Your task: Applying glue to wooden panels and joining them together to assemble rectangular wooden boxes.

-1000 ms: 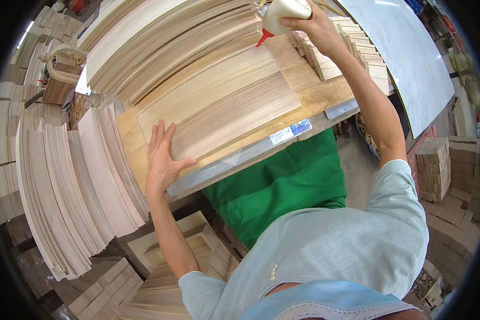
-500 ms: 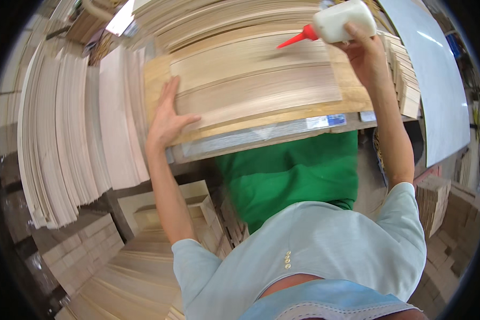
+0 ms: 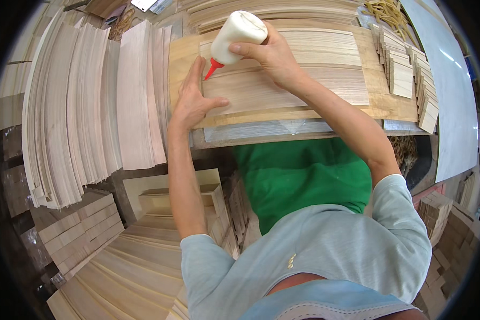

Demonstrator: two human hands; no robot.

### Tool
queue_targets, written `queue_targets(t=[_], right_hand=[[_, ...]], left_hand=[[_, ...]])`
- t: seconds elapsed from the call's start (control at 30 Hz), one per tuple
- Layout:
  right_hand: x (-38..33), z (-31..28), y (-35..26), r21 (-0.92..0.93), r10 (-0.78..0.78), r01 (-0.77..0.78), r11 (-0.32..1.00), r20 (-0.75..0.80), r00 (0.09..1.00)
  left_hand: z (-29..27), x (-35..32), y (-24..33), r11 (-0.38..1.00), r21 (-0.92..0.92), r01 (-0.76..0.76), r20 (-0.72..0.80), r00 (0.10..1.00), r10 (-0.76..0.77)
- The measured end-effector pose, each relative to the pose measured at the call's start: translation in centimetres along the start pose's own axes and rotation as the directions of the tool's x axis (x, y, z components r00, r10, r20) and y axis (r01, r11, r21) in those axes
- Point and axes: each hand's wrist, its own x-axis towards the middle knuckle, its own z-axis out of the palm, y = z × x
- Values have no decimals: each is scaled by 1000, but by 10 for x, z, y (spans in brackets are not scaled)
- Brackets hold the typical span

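Observation:
In my right hand (image 3: 274, 56) is a white glue bottle (image 3: 239, 34), tipped with its red nozzle pointing down. The nozzle tip is at the left end of the groove between two pale wood panels (image 3: 293, 80), close beside my left hand. My left hand (image 3: 192, 101) lies with fingers spread at the panels' left edge, its thumb resting on the nearer panel. Both panels lie on a yellowish wooden board (image 3: 394, 104) on the bench. Whether glue is flowing out cannot be seen.
Tall stacks of thin wood sheets (image 3: 72, 106) stand to the left. Small wood blocks (image 3: 402, 72) sit at the board's right end, with yellowish bands (image 3: 386, 18) beyond them. More long slats (image 3: 277, 13) lie behind. A grey sheet (image 3: 453, 90) leans at the right.
My right hand has carried the glue bottle leftward across the panels, and the nozzle now points down near my left hand. My left hand stays at the panels' left edge. The view has shifted slightly.

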Motion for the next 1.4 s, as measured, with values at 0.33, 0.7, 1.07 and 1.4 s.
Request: queue_targets(t=[0.33, 0.7, 1.07, 1.4], right_hand=[[-5, 4, 2, -81, -25, 25, 996, 2, 1000], [-25, -68, -32, -294, -56, 35, 955, -64, 996], [-77, -195, -98, -469, -132, 36, 883, -174, 976], [-96, -250, -138, -561, -253, 126, 818, -154, 955]], left_hand=[[0, 2, -3, 999, 45, 6, -10, 1000, -5], [3, 0, -1, 999, 34, 20, 10, 1000, -21], [2, 0, 16, 997, -1, 74, 63, 995, -74], [2, 2, 35, 990, 60, 130, 100, 986, -136]])
